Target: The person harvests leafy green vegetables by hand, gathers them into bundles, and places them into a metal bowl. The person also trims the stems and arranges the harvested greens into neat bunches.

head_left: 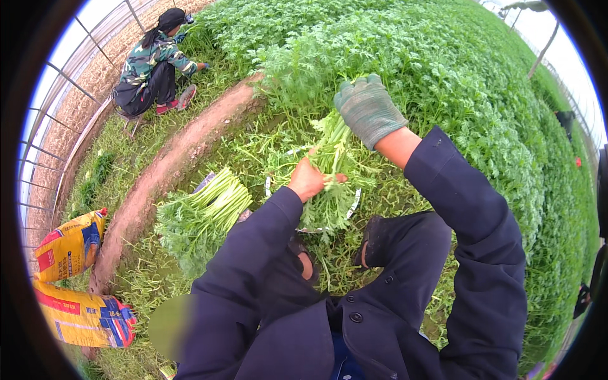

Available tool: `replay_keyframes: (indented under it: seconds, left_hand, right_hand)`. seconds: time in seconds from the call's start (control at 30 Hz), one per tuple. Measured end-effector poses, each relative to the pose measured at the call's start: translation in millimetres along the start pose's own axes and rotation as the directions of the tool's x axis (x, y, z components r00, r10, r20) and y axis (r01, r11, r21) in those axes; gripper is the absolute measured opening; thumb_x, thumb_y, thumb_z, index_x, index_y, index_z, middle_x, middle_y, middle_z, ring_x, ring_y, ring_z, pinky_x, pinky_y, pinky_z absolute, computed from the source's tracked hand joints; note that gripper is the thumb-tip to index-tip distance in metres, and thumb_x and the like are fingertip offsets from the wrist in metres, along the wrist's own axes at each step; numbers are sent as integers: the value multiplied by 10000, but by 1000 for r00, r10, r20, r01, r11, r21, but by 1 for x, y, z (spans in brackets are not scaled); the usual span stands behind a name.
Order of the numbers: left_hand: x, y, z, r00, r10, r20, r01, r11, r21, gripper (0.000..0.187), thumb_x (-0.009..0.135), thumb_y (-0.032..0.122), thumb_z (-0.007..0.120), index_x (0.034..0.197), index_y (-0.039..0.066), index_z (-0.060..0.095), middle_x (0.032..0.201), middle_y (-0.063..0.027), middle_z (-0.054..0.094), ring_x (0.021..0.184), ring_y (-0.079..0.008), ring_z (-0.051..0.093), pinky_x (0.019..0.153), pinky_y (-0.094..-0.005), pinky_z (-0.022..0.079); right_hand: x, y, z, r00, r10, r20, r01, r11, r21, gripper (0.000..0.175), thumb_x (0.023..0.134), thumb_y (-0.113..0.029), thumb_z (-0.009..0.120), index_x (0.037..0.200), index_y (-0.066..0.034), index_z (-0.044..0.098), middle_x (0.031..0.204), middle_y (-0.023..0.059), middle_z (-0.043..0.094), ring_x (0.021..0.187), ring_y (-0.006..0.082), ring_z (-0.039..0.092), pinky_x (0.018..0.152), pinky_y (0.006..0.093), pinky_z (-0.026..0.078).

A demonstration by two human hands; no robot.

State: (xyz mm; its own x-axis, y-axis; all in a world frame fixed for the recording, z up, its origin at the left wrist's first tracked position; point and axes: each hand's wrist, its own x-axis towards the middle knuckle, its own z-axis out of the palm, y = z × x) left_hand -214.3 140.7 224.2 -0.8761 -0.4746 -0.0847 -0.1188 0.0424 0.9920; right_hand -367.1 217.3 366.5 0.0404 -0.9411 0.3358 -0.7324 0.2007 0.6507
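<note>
My bare left hand (pixel 308 179) grips a bunch of feathery cut greens (pixel 336 135), possibly crown daisy, with its thumb and fingers around the stems. Above it and to the right, my right hand (pixel 370 111) in a grey-green knit glove is closed at the upper end of the same bunch. Pale stem ends show just past the glove. Leaves hang below my left hand over a round object with a white rim (pixel 354 204), mostly hidden by foliage. To the left lies a neat pile of greens (pixel 221 194), its pale stems pointing up and right.
Dense standing greens (pixel 427 61) fill the right and far side. A bare soil ridge (pixel 175 152) curves along the left. Beyond it, a co-worker (pixel 154 61) sits low by the crop. Two yellow printed sacks (pixel 71 247) lie at lower left. Cut stalks litter the ground.
</note>
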Motion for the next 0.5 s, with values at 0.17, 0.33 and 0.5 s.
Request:
replay_keyframes:
  seconds: [0.17, 0.33, 0.5]
  left_hand:
    - [6, -6, -39, 988, -149, 50, 148, 989, 16, 649, 698, 78, 877, 1270, 10, 579, 1113, -80, 695, 970, -167, 645, 900, -317, 499]
    - [8, -2, -78, 965, -249, 77, 209, 916, 343, 511, 734, 122, 837, 1184, -1, 630, 974, -83, 719, 873, -168, 650, 845, -324, 503]
    - [4, -22, -95, 986, 108, -129, 111, 151, 982, 374, 700, 221, 779, 995, 79, 600, 861, -115, 704, 870, -306, 690, 932, -502, 450]
  right_hand:
    - [11, -9, 7, 998, 9, -62, -7, 999, 42, 91, 797, -152, 633, 879, -139, 671, 851, 30, 635, 813, 205, 623, 741, 387, 458]
    - [3, -32, 35, 990, 121, 68, -129, 983, 134, 102, 839, -146, 617, 929, -158, 663, 872, 38, 652, 818, 217, 656, 727, 379, 470]
    - [-18, -86, 84, 848, 205, 488, -419, 823, 382, 135, 929, -175, 589, 1005, -160, 699, 974, 84, 708, 868, 208, 710, 760, 364, 538]
